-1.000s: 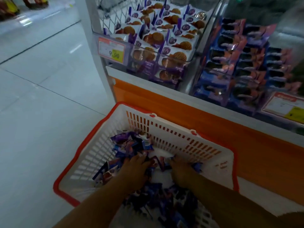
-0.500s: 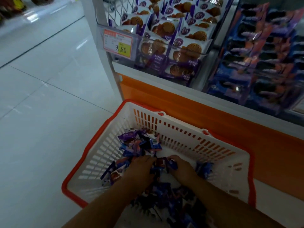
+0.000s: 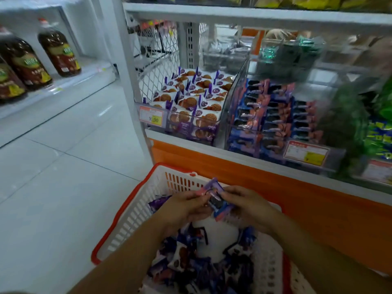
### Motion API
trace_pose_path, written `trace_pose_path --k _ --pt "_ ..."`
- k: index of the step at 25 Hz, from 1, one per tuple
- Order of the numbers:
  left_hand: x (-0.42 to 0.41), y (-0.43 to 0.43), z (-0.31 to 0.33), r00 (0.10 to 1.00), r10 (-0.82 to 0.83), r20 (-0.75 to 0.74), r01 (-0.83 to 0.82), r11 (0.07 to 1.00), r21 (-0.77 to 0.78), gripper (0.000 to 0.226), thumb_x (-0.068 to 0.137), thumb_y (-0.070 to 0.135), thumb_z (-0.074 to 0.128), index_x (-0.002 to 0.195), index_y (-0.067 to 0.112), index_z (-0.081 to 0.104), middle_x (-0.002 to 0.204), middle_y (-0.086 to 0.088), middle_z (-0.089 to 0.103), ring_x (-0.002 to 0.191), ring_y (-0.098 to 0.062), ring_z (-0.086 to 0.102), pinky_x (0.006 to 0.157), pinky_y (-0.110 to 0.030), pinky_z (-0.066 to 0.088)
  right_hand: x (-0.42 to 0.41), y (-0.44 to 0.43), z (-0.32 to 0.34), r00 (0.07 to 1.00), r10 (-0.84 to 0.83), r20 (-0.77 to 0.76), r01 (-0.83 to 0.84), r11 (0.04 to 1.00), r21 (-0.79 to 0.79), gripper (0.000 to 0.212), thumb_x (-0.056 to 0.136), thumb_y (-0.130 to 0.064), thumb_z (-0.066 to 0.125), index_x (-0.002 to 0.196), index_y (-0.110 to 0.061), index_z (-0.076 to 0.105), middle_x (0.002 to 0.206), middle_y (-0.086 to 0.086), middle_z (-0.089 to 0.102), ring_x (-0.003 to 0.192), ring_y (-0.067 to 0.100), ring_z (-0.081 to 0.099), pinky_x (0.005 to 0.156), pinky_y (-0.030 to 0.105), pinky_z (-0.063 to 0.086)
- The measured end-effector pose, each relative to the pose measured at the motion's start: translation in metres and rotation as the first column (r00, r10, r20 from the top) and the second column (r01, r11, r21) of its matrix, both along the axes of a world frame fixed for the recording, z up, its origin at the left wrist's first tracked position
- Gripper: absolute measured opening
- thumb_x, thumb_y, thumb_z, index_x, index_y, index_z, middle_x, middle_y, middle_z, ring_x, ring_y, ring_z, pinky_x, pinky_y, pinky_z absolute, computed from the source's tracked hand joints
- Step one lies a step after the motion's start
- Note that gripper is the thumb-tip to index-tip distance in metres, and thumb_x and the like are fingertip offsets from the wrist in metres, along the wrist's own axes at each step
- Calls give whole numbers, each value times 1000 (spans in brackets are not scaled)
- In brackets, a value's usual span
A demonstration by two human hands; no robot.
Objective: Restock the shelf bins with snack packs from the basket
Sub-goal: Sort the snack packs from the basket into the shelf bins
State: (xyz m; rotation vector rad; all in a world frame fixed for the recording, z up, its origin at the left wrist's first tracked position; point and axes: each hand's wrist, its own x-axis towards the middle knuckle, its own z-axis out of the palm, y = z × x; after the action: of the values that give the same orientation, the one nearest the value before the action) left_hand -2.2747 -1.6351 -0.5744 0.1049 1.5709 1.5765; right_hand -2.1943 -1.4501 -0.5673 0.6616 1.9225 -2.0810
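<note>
So we had both hands up over the basket (image 3: 135, 211), pinching a small bunch of snack packs (image 3: 215, 200) between them. Our left hand (image 3: 186, 205) had its fingertips closed on the pink crimped end on the left side, and our right hand (image 3: 247, 205) gripped the blue end on the right, so the packs sat right in the gap between the two sets of fingers, above the basket's far wall. The wrappers looked glossy and crinkly, flat little pillow shapes with a dark cookie printed on them.

The basket was white slotted plastic with a red rim, sitting on smooth pale floor tiles (image 3: 53, 187). More loose packs (image 3: 191, 262) were heaped in its bottom, shiny purple and blue.

Straight ahead were clear plastic shelf bins: the left bin (image 3: 191, 115) held white-and-purple packs showing round waffle-ish cookies, the middle bin (image 3: 273, 122) had neat rows of blue-and-pink packs. Below ran an orange panel (image 3: 307, 198)
</note>
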Motion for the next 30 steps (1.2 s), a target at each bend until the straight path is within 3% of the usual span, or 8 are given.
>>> trace_pose_path --k 4,10,14,18,21,23,26,30 --pt "7 10 36 1000 -17 -5 18 999 47 32 93 31 62 120 13 65 111 -10 72 102 -26 70 83 -34 57 7 5 25 993 -62 -101 66 997 43 42 73 -43 72 103 -14 71 101 13 71 89 29 60 82 45 49" --pt "2 22 93 938 -165 -305 135 984 -118 20 93 34 62 106 22 71 99 -1 74 90 -17 72 79 -34 59 2 15 64 985 42 -166 -35 998 45 31 83 -36 71 112 -25 69 112 3 71 104 24 68 93 45 54" --pt "-6 34 126 921 -142 -363 136 990 -42 35 79 35 75 111 28 64 110 0 69 96 -16 70 76 -31 59 -3 30 103 955 -104 -277 153 975 163 27 81 -26 74 101 -10 68 103 13 71 98 30 68 91 46 54" --pt "-11 53 138 820 -102 -563 53 993 -103 27 85 20 73 111 13 66 102 0 71 82 -12 72 70 -25 59 -4 44 128 923 -205 -325 223 975 18 18 85 -7 68 98 -5 56 96 17 69 89 27 71 84 40 58" --pt "-25 67 147 741 -55 -669 54 998 -22 22 89 21 69 110 27 68 101 8 72 88 -7 70 79 -30 60 -11 53 144 938 -139 -318 197 967 159 21 86 -16 69 107 -15 64 97 3 73 92 22 71 86 39 58" --pt "-35 77 152 599 27 -800 2 999 35 24 92 26 64 115 35 65 107 18 69 97 0 65 91 -30 56 -19 66 153 918 -224 -326 285 946 154 17 86 -23 71 99 -14 70 92 3 74 89 25 70 82 39 58" --pt "-54 92 148 133 -102 -986 -202 971 -128 52 98 40 48 148 32 35 139 23 37 133 -2 36 111 -21 25 -44 103 163 768 -509 -389 603 779 171 17 85 -26 72 78 -12 65 75 7 65 72 25 59 73 39 44" --pt "-78 100 126 105 -304 -947 -219 921 -321 65 101 46 33 155 33 -1 162 13 4 145 -2 1 111 -20 -1 -99 173 157 734 -549 -400 669 483 565 26 83 -13 72 63 -11 56 72 12 62 72 25 56 71 36 46"
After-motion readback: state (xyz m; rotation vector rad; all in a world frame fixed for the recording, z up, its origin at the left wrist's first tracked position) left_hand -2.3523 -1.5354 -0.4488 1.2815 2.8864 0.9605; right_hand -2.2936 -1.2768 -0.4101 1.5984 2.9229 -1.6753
